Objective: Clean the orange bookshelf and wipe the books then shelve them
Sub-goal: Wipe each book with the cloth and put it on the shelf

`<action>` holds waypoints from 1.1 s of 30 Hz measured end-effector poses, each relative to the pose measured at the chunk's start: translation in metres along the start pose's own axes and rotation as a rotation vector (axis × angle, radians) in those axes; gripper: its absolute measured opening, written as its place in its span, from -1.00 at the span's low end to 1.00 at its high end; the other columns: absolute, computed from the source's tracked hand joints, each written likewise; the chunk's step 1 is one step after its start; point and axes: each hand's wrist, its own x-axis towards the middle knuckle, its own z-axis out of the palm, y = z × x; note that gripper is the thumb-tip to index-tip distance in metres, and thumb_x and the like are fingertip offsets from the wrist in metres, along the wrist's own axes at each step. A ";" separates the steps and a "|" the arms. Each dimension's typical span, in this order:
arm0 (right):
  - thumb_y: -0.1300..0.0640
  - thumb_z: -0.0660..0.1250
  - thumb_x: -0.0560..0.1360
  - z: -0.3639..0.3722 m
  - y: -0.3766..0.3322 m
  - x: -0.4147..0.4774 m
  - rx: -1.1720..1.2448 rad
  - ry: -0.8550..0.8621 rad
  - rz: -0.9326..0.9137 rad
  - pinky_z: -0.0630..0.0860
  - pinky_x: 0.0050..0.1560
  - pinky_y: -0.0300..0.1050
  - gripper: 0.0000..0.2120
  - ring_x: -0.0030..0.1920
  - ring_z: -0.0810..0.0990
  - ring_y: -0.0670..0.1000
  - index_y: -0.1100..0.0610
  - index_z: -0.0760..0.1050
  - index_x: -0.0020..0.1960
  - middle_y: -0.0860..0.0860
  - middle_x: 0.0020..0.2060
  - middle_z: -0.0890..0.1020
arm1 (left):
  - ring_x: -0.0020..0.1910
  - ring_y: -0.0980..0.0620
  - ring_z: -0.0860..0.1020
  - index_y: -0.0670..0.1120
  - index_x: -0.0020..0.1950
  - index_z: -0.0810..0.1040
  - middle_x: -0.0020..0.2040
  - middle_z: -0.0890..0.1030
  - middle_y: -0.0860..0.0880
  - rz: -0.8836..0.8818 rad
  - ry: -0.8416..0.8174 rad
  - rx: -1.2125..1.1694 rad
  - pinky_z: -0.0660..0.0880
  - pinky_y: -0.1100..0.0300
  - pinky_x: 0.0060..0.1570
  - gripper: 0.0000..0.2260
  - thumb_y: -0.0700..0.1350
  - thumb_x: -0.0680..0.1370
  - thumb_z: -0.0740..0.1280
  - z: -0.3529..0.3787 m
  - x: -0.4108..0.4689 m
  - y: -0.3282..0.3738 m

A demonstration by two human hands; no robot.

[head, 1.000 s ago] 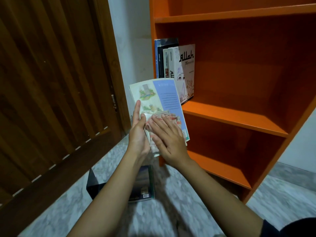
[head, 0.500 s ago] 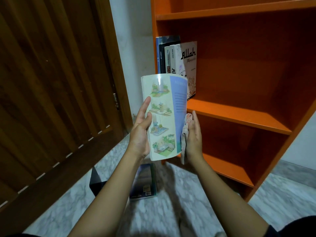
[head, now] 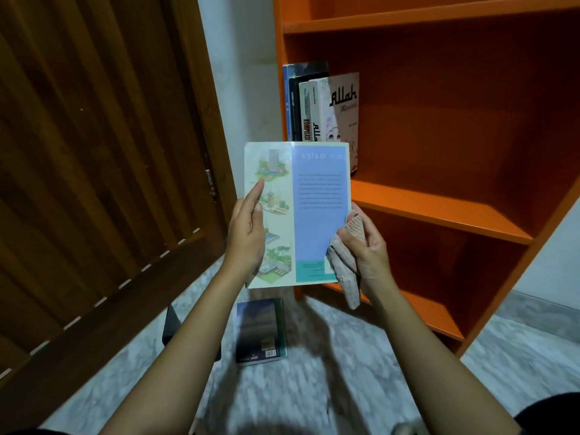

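Plainly, the book point(head: 307, 215) is a thin, glossy paperback, held upright in front of the bookshelf point(head: 439, 211), just below the shelved books point(head: 314, 108). The left hand point(head: 246, 237) grips its left edge, thumb on the cover. The right hand point(head: 365, 246) clasps a cloth point(head: 346, 268) against the right edge. It looks light and bendy with a slick cover, so it is probably best held by both long edges, or by the spine when sliding it in.
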 end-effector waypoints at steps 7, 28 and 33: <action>0.25 0.44 0.37 0.020 -0.019 -0.003 -0.075 0.021 -0.144 0.55 0.16 0.09 -0.51 0.20 0.58 0.10 0.05 0.47 0.27 0.14 0.20 0.59 | 0.52 -0.08 -0.09 0.26 0.48 0.12 0.54 -0.14 -0.03 -0.070 0.028 0.589 0.00 -0.13 0.45 -0.58 0.01 0.64 0.10 0.010 0.008 0.002; 0.16 0.31 0.39 0.038 0.003 -0.021 -1.149 -0.072 -0.768 0.25 -0.31 -0.38 -0.48 -0.03 0.56 -0.11 -0.03 0.45 0.35 -0.09 0.06 0.64 | -0.17 0.17 0.48 -0.04 0.55 -0.16 0.09 0.47 -0.11 -0.050 0.122 0.145 0.48 0.32 -0.20 -0.46 -0.19 0.65 0.06 0.033 0.005 0.039; -0.09 0.22 0.54 0.053 0.013 -0.028 -0.928 -0.038 -0.558 0.52 -0.07 -0.15 -0.51 0.26 0.46 -0.16 -0.10 0.27 0.45 -0.17 0.29 0.48 | 0.20 -0.03 0.52 0.01 0.52 0.00 0.27 0.46 -0.12 -0.084 0.071 -0.050 0.53 -0.11 0.13 -0.52 -0.25 0.64 0.06 0.029 0.005 0.038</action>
